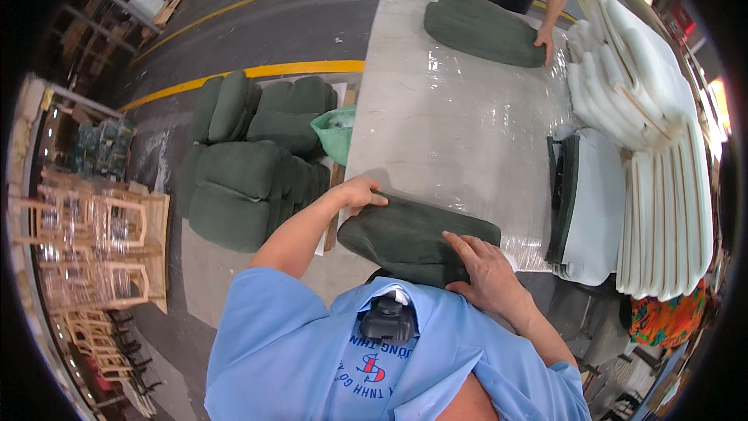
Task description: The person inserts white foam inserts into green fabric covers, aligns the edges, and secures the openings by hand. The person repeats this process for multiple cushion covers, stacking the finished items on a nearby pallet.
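Your left hand grips the cushion, right hand lying spread atop, with open surface beyond its far edge.

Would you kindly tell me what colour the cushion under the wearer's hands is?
The cushion is dark green, as the head view shows.

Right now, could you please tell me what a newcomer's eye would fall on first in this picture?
Most likely the dark green cushion at the table's near edge, with the left hand at its upper left corner and the right hand on its right part. Next might come the bulky white pads along the right and the piled green cushions left of the table.
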Available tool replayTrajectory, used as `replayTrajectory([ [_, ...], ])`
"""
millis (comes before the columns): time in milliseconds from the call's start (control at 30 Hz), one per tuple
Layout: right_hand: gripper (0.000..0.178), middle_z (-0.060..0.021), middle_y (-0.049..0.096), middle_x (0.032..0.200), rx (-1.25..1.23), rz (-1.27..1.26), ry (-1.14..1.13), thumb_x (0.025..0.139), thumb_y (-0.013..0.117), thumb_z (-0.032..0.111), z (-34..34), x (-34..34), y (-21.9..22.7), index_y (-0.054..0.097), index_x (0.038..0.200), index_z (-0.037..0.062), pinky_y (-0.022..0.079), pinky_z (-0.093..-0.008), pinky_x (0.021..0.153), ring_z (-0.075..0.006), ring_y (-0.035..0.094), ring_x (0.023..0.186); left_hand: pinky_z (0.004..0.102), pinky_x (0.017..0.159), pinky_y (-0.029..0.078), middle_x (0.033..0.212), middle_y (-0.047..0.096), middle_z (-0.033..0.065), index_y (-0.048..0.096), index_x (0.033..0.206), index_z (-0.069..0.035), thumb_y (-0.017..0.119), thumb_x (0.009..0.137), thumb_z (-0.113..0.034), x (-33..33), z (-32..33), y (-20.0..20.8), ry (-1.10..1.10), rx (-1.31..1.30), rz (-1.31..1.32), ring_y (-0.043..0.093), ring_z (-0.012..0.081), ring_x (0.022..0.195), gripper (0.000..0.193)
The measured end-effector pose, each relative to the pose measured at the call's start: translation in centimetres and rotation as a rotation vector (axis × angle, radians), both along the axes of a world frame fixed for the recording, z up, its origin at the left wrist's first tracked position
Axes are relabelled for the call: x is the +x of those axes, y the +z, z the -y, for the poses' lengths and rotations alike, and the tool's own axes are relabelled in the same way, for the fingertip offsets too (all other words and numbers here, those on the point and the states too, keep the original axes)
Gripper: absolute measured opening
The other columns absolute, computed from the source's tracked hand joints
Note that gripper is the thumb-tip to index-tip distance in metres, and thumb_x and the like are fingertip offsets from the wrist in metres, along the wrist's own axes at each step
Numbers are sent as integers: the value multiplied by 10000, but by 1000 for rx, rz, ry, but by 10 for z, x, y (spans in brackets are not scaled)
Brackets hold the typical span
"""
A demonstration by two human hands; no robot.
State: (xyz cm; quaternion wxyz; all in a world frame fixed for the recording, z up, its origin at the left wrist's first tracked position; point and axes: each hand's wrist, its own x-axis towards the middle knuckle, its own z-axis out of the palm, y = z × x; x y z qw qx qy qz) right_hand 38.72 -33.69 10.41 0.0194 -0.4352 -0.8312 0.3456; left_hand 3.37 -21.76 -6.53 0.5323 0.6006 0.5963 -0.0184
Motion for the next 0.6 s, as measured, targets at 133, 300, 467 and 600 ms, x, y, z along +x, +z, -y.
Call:
replayTrajectory([
  [133,1054,-194,536,1468,-18,-93,98,754,918,269,-3,-15,-6,355,1639,172,480,-488,1096,-384,561,1332,390,633,488,706,658,72,729,878,-11,789,939,-383,-11,34,-25,340,328,-57,616,182,666,383],
  [300,1066,-204,577,1401,140,18,206,741,897,267,-3,-33,-15,338,1642,154,525,-502,1029,-397,627,1230,356,545,456,639,587,52,660,829,-28,691,996,-334,-39,82,-40,1391,458,262,602,166,617,350],
  [467,1073,-206,613,1336,265,2,50,737,890,322,-19,-33,-20,336,1635,127,540,-519,1005,-400,656,1168,374,692,601,972,752,114,691,1135,-52,609,1006,-319,-10,163,-42,1158,-244,593,735,216,753,308],
  [600,1035,-226,653,1304,58,144,85,769,873,299,-27,-51,-4,328,1632,123,548,-509,994,-434,674,1153,451,971,581,1291,724,101,604,1421,-88,747,971,-314,54,179,-38,826,-312,866,720,266,1104,524],
])
